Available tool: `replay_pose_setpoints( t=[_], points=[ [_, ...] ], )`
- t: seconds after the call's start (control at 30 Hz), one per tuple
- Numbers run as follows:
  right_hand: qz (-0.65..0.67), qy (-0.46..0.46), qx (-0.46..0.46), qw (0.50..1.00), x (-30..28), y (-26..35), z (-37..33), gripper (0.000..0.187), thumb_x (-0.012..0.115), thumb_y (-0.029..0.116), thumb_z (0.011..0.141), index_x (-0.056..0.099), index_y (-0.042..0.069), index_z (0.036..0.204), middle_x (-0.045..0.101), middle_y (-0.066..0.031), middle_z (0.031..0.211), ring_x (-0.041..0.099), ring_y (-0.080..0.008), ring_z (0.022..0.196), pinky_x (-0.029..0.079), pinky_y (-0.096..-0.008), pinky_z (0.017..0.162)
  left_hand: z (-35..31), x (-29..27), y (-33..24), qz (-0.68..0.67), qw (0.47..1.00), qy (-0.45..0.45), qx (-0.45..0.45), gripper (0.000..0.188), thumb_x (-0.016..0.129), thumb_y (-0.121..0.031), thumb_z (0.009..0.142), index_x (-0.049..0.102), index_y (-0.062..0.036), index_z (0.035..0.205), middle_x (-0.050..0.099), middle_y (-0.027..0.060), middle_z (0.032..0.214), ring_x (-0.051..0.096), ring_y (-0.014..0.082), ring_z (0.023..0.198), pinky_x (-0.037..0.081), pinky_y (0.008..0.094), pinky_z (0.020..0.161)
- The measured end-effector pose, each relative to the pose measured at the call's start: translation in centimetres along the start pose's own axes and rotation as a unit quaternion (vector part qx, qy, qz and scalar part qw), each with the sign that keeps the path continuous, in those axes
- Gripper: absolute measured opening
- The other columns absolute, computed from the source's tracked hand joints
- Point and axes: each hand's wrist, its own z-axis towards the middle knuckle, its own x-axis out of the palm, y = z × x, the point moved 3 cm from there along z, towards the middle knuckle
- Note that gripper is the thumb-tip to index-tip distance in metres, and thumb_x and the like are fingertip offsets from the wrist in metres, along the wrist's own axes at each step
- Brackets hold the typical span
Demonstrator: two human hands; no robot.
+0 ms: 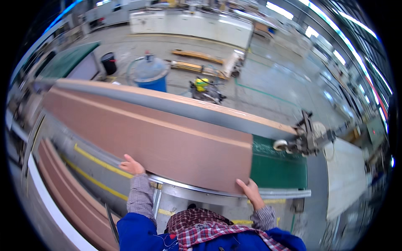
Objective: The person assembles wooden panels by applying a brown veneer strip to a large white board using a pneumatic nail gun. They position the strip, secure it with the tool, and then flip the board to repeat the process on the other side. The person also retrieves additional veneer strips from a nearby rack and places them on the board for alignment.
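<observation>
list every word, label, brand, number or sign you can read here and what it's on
No text is readable.
Board: no writing visible.
Green surface: pale marks, too blurred to tell if they are writing.
Blue jacket: tiny pale marks at the picture's lower edge, too small to read.
White cabinets: too far and blurred to read anything.

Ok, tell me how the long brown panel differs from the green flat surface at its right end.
The long brown panel is brown with a paler lengthwise band; the green flat surface is green with whitish marks toward its far side. The panel shows as a long stretch, the green surface as a much shorter patch. Both border the silver metal rail in front.
</observation>
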Motion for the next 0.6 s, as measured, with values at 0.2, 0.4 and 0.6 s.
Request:
replay_pose_setpoints(
  t=[0.2, 0.4, 0.6],
  points=[
    [-0.276, -0.099, -0.082, 0.952, -0.1, -0.2, 0.7, 0.08, 0.074, 0.042, 0.065, 0.044, -0.011, 0.115, 0.056, -0.0257, 0.098, 0.056, -0.0332, 0.091, 0.045, -0.0395, 0.079, 1.9, 3.6, -5.1, 0.297, 0.945, -0.027, 0.132, 0.067, 0.021, -0.051, 0.093, 0.022, -0.0008, 0.138, 0.006, 0.0271, 0.143, 0.015, 0.0391, 0.132, 0.017, 0.0416, 0.109],
    [-0.258, -0.113, -0.106, 0.954, 1.2, -2.2, 1.3, 0.066, 0.081, 0.03, 0.059, 0.048, -0.005, 0.104, 0.056, -0.0214, 0.093, 0.055, -0.0349, 0.088, 0.045, -0.0405, 0.075, 0.0, 6.2, -3.1, 0.213, 0.95, -0.063, 0.221, 0.056, 0.035, -0.042, 0.094, 0.037, 0.0009, 0.129, 0.014, 0.031, 0.139, 0.021, 0.0417, 0.129, 0.026, 0.0449, 0.104],
    [-0.31, -0.112, -0.02, 0.944, -1.2, -3.5, 3.0, 0.056, 0.079, 0.037, 0.057, 0.047, 0.001, 0.086, 0.057, -0.0168, 0.083, 0.056, -0.0351, 0.082, 0.045, -0.0417, 0.069, -2.4, 7.5, -1.9, 0.162, 0.939, -0.096, 0.289, 0.052, 0.048, -0.044, 0.089, 0.048, -0.0026, 0.12, 0.022, 0.0308, 0.135, 0.032, 0.043, 0.122, 0.031, 0.0469, 0.099]
  ],
)
